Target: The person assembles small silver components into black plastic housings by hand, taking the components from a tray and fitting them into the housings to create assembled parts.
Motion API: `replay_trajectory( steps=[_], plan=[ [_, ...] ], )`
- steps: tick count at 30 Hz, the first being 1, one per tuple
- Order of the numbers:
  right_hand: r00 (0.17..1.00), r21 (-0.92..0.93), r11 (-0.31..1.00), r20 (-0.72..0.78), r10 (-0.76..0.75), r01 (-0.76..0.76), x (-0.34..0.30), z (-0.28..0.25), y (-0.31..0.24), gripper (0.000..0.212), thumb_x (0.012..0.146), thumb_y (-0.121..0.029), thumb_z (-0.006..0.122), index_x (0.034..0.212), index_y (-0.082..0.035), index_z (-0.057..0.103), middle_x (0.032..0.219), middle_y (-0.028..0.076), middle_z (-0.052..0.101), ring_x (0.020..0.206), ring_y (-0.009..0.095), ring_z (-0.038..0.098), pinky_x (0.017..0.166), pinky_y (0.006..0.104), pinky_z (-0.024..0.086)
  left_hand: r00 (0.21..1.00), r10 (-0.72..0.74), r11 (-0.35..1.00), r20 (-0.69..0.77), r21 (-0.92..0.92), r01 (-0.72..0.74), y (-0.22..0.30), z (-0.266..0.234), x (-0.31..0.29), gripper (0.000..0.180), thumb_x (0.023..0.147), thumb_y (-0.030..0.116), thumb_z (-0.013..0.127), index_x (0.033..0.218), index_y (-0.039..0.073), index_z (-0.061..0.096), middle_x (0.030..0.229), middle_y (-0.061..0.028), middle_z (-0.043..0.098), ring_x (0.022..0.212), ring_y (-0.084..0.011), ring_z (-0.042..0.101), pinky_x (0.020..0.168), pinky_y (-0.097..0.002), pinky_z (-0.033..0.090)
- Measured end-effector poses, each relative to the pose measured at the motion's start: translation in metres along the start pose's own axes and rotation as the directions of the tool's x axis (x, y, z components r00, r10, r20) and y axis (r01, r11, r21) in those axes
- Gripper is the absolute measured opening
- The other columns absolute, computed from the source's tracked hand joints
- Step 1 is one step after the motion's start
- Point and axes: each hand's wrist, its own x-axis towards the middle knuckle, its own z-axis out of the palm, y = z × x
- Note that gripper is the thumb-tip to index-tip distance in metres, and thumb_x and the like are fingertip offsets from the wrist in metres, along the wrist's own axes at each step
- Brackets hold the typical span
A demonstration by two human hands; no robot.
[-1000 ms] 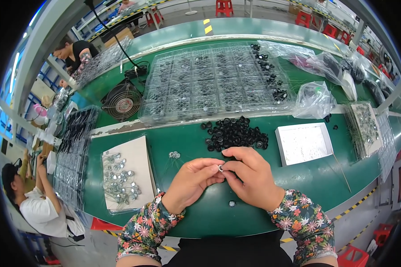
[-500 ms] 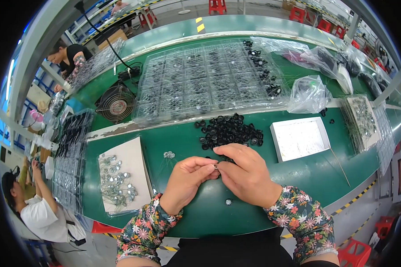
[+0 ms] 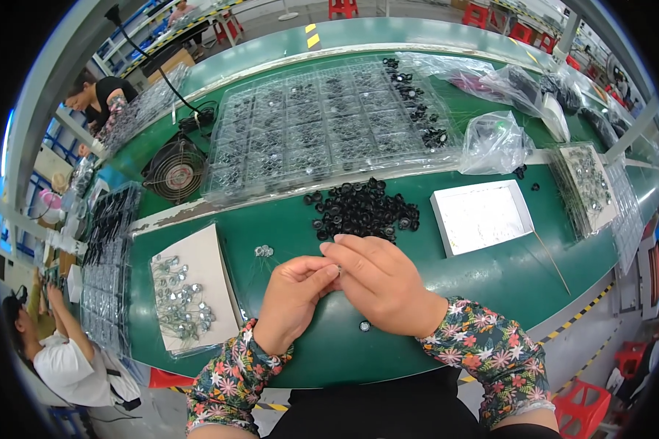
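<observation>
My left hand (image 3: 293, 296) and my right hand (image 3: 384, 285) meet over the green table, fingertips pinched together. A tiny part sits between them, mostly hidden; only a small pale glint shows at the left thumb tip. Just beyond the fingers lies a heap of small black round caps (image 3: 362, 208). One small round piece with a clear, shiny top (image 3: 365, 325) rests below my right hand. To the left of my hands is a little cluster of clear round pieces with thin wires (image 3: 264, 251). More such wired pieces (image 3: 183, 300) lie on a pale board (image 3: 216, 267).
Clear compartment trays (image 3: 329, 121) filled with small parts stand behind a ledge. A white open box (image 3: 483, 216) with a thin stick (image 3: 551, 262) beside it is on the right. A black fan (image 3: 176, 175) stands at left. Co-workers sit along the left side.
The whole view has shifted slightly, moving the scene left. My right fingers now close further over the left fingertips, covering more of the tiny part.
</observation>
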Motion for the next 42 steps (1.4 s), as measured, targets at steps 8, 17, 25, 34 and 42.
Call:
replay_trajectory(
  steps=[8,17,25,34,42],
  plan=[
    [0.965,0.229,0.940,-0.010,0.263,-0.253,-0.002,0.007,-0.001,0.010,0.067,0.001,0.064,0.074,0.001,0.057,0.111,0.015,0.060,0.102,0.032,0.059,0.083,0.0403,0.050,0.999,-0.029,1.000,-0.026,0.003,0.029,0.000,0.002,0.000,0.015,0.090,0.005,0.062,0.102,-0.002,0.065,0.095,-0.0111,0.068,0.084,-0.0171,0.066,0.081,-0.0299,0.054],
    [0.782,0.524,0.640,0.084,0.618,-0.562,-0.004,0.000,0.010,0.008,0.071,0.002,0.065,0.074,-0.002,0.059,0.111,0.014,0.062,0.096,0.025,0.063,0.079,0.0319,0.051,0.999,-0.047,0.999,0.028,0.011,0.046,0.000,0.001,0.004,0.015,0.091,0.005,0.060,0.104,-0.002,0.064,0.097,-0.0128,0.068,0.085,-0.0176,0.066,0.080,-0.0306,0.054],
    [0.818,-0.155,0.810,0.016,0.575,-0.566,-0.015,-0.079,0.068,0.005,0.071,-0.001,0.060,0.075,0.000,0.058,0.096,0.016,0.065,0.089,0.034,0.062,0.078,0.0374,0.050,0.996,-0.088,0.993,0.018,-0.073,0.089,0.004,-0.011,0.003,0.016,0.095,0.014,0.057,0.103,0.001,0.061,0.101,-0.0117,0.066,0.085,-0.0163,0.064,0.079,-0.0303,0.053],
    [0.835,-0.226,0.805,-0.088,0.544,-0.548,-0.005,-0.074,0.053,0.009,0.079,0.004,0.056,0.087,0.000,0.056,0.101,0.017,0.062,0.095,0.036,0.059,0.081,0.0404,0.048,0.991,-0.135,0.989,-0.015,-0.063,0.134,0.008,-0.003,0.002,0.017,0.096,0.015,0.054,0.104,0.003,0.062,0.110,-0.0149,0.065,0.094,-0.0205,0.064,0.082,-0.0321,0.052],
    [0.963,0.080,0.964,0.114,0.243,-0.253,0.001,-0.020,0.004,0.022,0.071,-0.006,0.072,0.091,-0.006,0.063,0.119,0.010,0.057,0.115,0.032,0.052,0.096,0.0484,0.040,0.987,-0.153,0.988,0.044,-0.023,0.154,0.003,-0.002,0.002,0.020,0.094,0.016,0.059,0.103,-0.001,0.064,0.103,-0.0092,0.067,0.096,-0.0161,0.064,0.078,-0.0277,0.052]
  ],
)
